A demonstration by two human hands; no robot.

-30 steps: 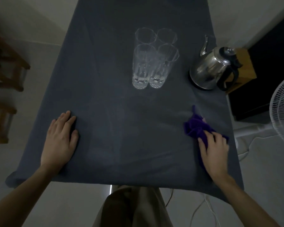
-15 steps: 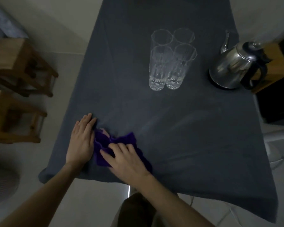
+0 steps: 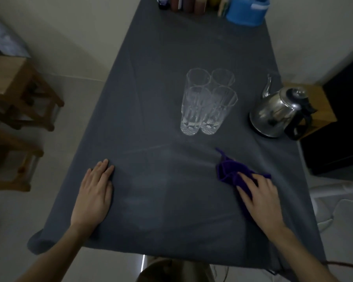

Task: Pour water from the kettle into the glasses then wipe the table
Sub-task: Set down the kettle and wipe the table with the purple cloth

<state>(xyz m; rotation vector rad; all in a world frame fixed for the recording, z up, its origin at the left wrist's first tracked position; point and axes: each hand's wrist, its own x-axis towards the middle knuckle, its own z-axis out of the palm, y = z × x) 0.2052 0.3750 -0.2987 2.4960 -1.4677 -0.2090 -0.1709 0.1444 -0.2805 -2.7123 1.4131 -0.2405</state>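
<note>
I see the left hand [image 3: 92, 192] lying flat and spread, palm down, on the dark-clothed surface [image 3: 151, 200], holding nothing. The right hand [image 3: 260, 197] presses with fingers extended on a crumpled purple cloth [image 3: 230, 171], which bunches out beyond its fingertips. Four clear glasses [image 3: 208, 100] stand touching in a cluster ahead of and between the hands; the steel kettle [image 3: 275, 112] stands ahead of the right hand, beside the glasses
</note>
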